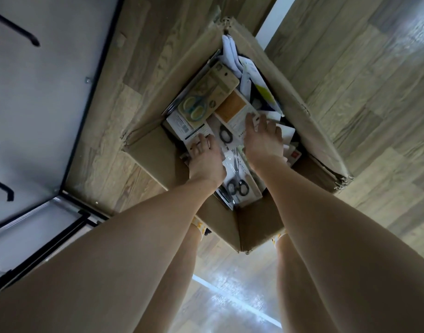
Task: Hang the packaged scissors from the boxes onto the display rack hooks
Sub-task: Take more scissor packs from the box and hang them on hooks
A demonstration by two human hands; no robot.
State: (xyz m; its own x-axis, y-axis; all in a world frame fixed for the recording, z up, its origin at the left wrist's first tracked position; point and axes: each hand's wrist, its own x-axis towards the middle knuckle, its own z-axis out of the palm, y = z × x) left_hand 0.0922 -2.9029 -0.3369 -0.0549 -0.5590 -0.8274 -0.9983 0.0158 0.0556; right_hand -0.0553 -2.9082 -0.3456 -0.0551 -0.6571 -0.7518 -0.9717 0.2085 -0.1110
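**poster1:** Down on the wood-look floor point(350, 92) sits the open cardboard box point(158, 155), turned like a diamond to the camera, flaps folded out on all four sides. Both arms reach straight down into it, and the packs fill most of the opening. Floor shows all round the box. Off to the left is the white display rack point(38, 92) with its black frame, and a black hook point(26, 34) sticks out near the top corner.

**poster2:** Which way do the packs lie?

**poster1:** Mixed. The green-handled scissors pack point(206, 97) lies flat on top with its long axis running from lower left to upper right, handles at the lower-left end. The black-handled scissors pack point(238, 181) lies between the two wrists, handles toward the near corner and blades pointing away into the box. An orange-and-white card point(232, 111) lies next to the green one, tilted the same way.

**poster2:** And the hands?

**poster1:** The left hand point(205, 159) has its fingers curled over the edge of a white printed pack point(194, 134), gripping it. The right hand point(264, 143) is spread, fingers fairly straight, fingertips resting on the orange-and-white card's lower end. It holds nothing that I can see.
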